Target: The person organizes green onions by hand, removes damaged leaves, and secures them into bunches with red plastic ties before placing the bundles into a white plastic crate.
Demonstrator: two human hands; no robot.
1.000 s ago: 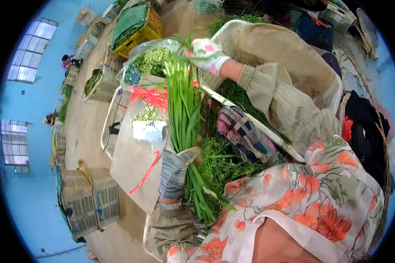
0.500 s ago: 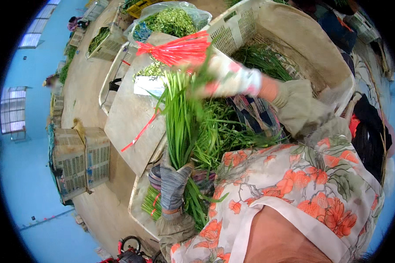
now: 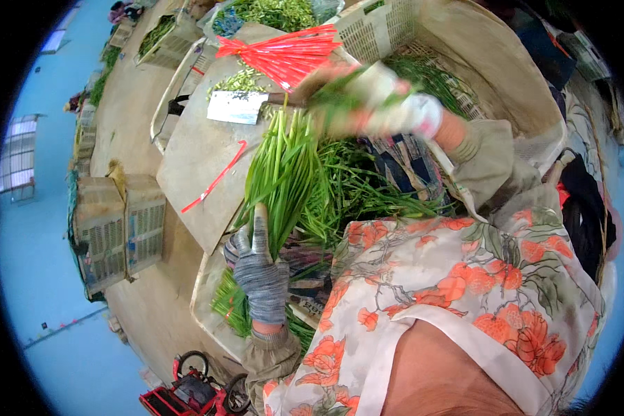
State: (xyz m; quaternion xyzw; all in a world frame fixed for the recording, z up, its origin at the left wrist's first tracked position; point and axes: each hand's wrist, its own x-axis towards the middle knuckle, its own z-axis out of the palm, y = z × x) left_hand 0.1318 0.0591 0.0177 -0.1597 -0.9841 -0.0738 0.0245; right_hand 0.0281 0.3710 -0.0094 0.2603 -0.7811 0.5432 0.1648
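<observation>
My left hand (image 3: 258,270), in a grey knit glove, is closed round the leafy lower end of a bunch of chives (image 3: 284,163), index finger laid along the leaves. The bunch's pale stalk ends point away from me over the board (image 3: 187,166). My right hand (image 3: 374,100), in a pale patterned glove, is smeared by motion just right of the stalk ends, with loose green leaves trailing in it. Beyond the bunch lies a cleaver (image 3: 234,107) with a broad blade. A fan of red ties (image 3: 284,55) lies past it, and a single red tie (image 3: 215,177) is to the left.
Loose greens (image 3: 367,184) are heaped right of the bunch. A large pale crate (image 3: 378,35) holding more greens stands at far right. Tied chives (image 3: 232,305) sit below my left hand. Chopped stalk ends fill a plastic bag (image 3: 277,12) at the back. Stacked crates (image 3: 121,225) stand left.
My right hand has moved slightly right of the bunch, with leaves in it. My left index finger now stretches up along the bunch. More of the cleaver shows.
</observation>
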